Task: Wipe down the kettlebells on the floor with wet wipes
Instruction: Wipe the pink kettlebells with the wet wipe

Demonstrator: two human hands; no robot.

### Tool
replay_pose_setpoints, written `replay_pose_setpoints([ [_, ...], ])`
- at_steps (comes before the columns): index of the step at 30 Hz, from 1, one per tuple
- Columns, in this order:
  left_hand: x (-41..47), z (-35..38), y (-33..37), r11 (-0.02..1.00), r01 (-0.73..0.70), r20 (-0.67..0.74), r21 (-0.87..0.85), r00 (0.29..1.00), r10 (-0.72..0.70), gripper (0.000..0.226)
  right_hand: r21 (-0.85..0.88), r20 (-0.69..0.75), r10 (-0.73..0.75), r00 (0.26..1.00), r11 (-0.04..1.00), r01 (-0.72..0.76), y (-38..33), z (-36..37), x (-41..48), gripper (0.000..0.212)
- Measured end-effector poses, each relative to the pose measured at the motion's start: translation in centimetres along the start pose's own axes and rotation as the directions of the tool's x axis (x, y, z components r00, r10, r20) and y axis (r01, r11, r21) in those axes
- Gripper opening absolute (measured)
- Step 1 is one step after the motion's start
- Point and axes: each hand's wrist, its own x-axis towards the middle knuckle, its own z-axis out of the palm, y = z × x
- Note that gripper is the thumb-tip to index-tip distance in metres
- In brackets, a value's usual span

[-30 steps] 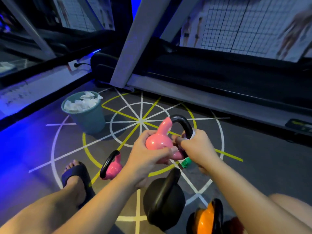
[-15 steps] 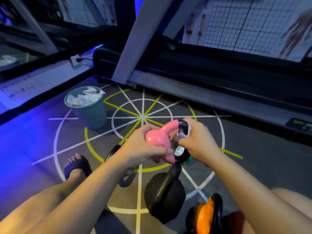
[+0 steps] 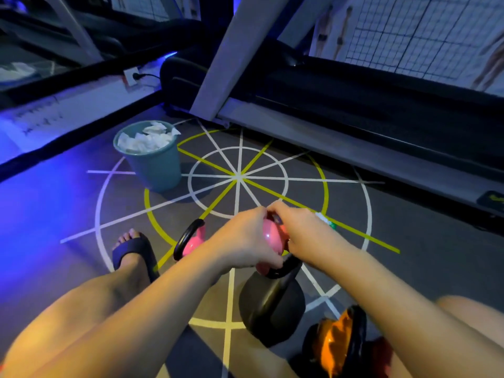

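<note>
Pink bell point(image 3: 270, 237) is held up off the floor point(image 3: 409, 214), clamped between both hands above the black bell point(image 3: 272, 309), with its black handle point(image 3: 285, 266) turned down and towards the viewer. It is gripped from the left by the left hand point(image 3: 241, 241), fingers curled round its body. The right hand point(image 3: 302, 230) is closed over its far end, fingers bent down onto it; whether a wipe is pinned under them cannot be told. A second pink bell point(image 3: 192, 242) is seen on the floor, to the left of the held one and just beside a foot point(image 3: 131, 246) in a dark slider. An orange bell point(image 3: 334, 343) is parked near the bottom edge, close to the black one. A scrap of white and green point(image 3: 326, 221) is glimpsed past the right hand, too hidden to be named. A teal bin point(image 3: 161, 170) is set further off on the lined floor, filled with crumpled white wipes point(image 3: 144, 140). A treadmill point(image 3: 354, 85) is stretched across the back
</note>
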Motion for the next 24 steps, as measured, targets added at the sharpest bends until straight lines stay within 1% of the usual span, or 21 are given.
replay_pose_setpoints([
  [2, 0.0, -0.5, -0.4, 0.995, 0.032, -0.028, -0.097, 0.999, -0.034, 0.068, 0.286, 0.073, -0.006, 0.997, 0.958, -0.015, 0.9, -1.6, -0.5, 0.070],
  [3, -0.1, -0.9, -0.5, 0.989, 0.042, -0.043, -0.141, 0.998, -0.049, 0.069, 0.437, 0.088, -0.041, 0.995, 0.899, -0.001, 1.2, -2.5, -1.0, 0.071],
  [4, -0.2, -1.2, -0.6, 0.982, 0.050, -0.045, -0.183, 0.997, -0.059, 0.070, 0.595, 0.095, -0.063, 0.993, 0.803, -0.007, 1.7, -3.3, -1.4, 0.067],
  [5, -0.3, -1.6, -0.6, 0.975, 0.055, -0.033, -0.215, 0.997, -0.063, 0.070, 0.739, 0.101, -0.060, 0.993, 0.673, -0.034, 2.2, -3.9, -1.7, 0.061],
  [6, -0.4, -1.9, -0.5, 0.968, 0.061, -0.015, -0.243, 0.998, -0.067, 0.070, 0.829, 0.104, -0.052, 0.993, 0.557, -0.058, 2.7, -4.3, -1.9, 0.054],
  [7, -0.4, -2.1, -0.4, 0.961, 0.067, 0.003, -0.268, 0.998, -0.069, 0.070, 0.861, 0.086, -0.048, 0.995, 0.506, -0.050, 2.9, -4.6, -1.9, 0.046],
  [10, -0.6, -2.2, -0.1, 0.944, 0.068, 0.018, -0.322, 0.998, -0.065, 0.067, 0.805, -0.027, -0.044, 0.999, 0.592, 0.048, 3.3, -4.7, -1.8, 0.025],
  [11, -0.6, -2.1, 0.0, 0.941, 0.066, 0.012, -0.331, 0.998, -0.066, 0.066, 0.807, -0.067, -0.015, 0.998, 0.587, 0.063, 3.4, -4.4, -1.7, 0.022],
  [13, -0.5, -1.6, 0.2, 0.950, 0.044, -0.017, -0.308, 0.998, -0.052, 0.068, 0.837, -0.153, 0.086, 0.984, 0.542, 0.083, 3.2, -3.6, -1.4, 0.019],
  [14, -0.5, -1.4, 0.2, 0.962, 0.032, -0.033, -0.272, 0.999, -0.042, 0.070, 0.826, -0.210, 0.127, 0.969, 0.553, 0.106, 2.9, -3.0, -1.2, 0.015],
  [15, -0.4, -1.1, 0.2, 0.973, 0.019, -0.043, -0.229, 0.999, -0.030, 0.072, 0.789, -0.268, 0.151, 0.951, 0.601, 0.128, 2.4, -2.4, -0.9, 0.010],
  [16, -0.4, -0.9, 0.3, 0.982, 0.008, -0.046, -0.191, 0.999, -0.017, 0.073, 0.726, -0.327, 0.157, 0.932, 0.674, 0.141, 2.0, -1.8, -0.7, 0.005],
  [17, -0.4, -0.7, 0.3, 0.986, -0.002, -0.046, -0.164, 0.999, -0.006, 0.073, 0.642, -0.376, 0.141, 0.916, 0.753, 0.147, 1.7, -1.3, -0.6, 0.003],
  [18, -0.4, -0.6, 0.3, 0.988, -0.007, -0.044, -0.157, 0.999, 0.001, 0.073, 0.553, -0.393, 0.113, 0.913, 0.822, 0.136, 1.7, -1.0, -0.5, 0.007],
  [19, -0.3, -0.5, 0.2, 0.986, 0.001, -0.039, -0.166, 0.999, -0.007, 0.074, 0.473, -0.369, 0.080, 0.926, 0.874, 0.114, 1.8, -1.1, -0.6, 0.013],
  [21, -0.3, -0.9, 0.3, 0.981, 0.022, -0.042, -0.193, 0.999, -0.030, 0.073, 0.377, -0.242, 0.006, 0.970, 0.922, 0.088, 2.2, -1.8, -1.1, 0.020],
  [22, -0.3, -1.1, 0.2, 0.978, 0.030, -0.046, -0.208, 0.998, -0.040, 0.071, 0.360, -0.185, -0.044, 0.982, 0.927, 0.109, 2.4, -2.2, -1.4, 0.021],
  [24, -0.4, -1.8, 0.1, 0.962, 0.043, -0.044, -0.269, 0.997, -0.057, 0.067, 0.347, -0.181, -0.154, 0.971, 0.914, 0.209, 2.8, -2.8, -1.9, 0.031],
])
